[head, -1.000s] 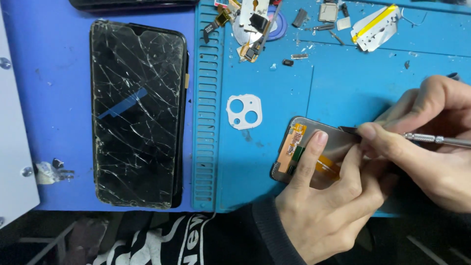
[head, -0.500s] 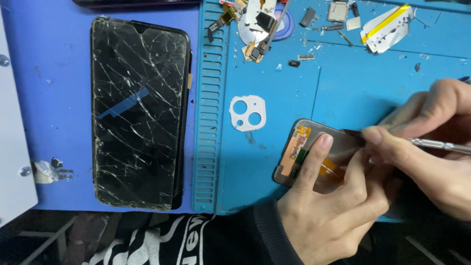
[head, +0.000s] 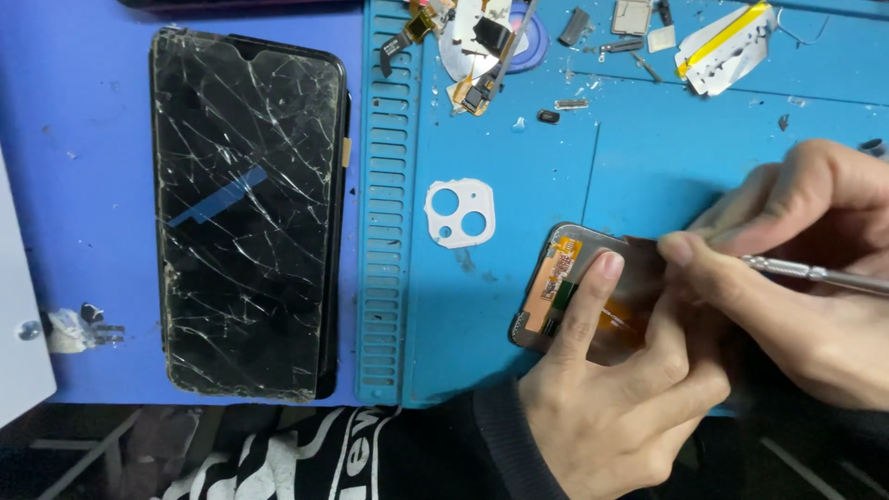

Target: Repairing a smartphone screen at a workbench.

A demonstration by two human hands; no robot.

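Here the left hand (head: 616, 393) lies flat on the phone frame (head: 556, 292), its forefinger stretched along the exposed board and the other fingers curled loosely over the lower edge, pressing the piece down on the blue work mat (head: 519, 185) rather than gripping it. The right hand (head: 796, 268) is closed in a pinch around a thin metal tool (head: 815, 273), whose shaft runs off toward the right edge; its tip is hidden by the fingers at the upper edge of the frame. Just beside the frame, up and to the left, lies a white camera-lens bezel (head: 460, 213) with round holes. Farther up the mat, small parts, flex cables and a silver sheet with a yellow stripe (head: 724, 37) are scattered. Well apart to the left, a phone with a badly cracked screen (head: 248, 213) lies face up on the blue surface.
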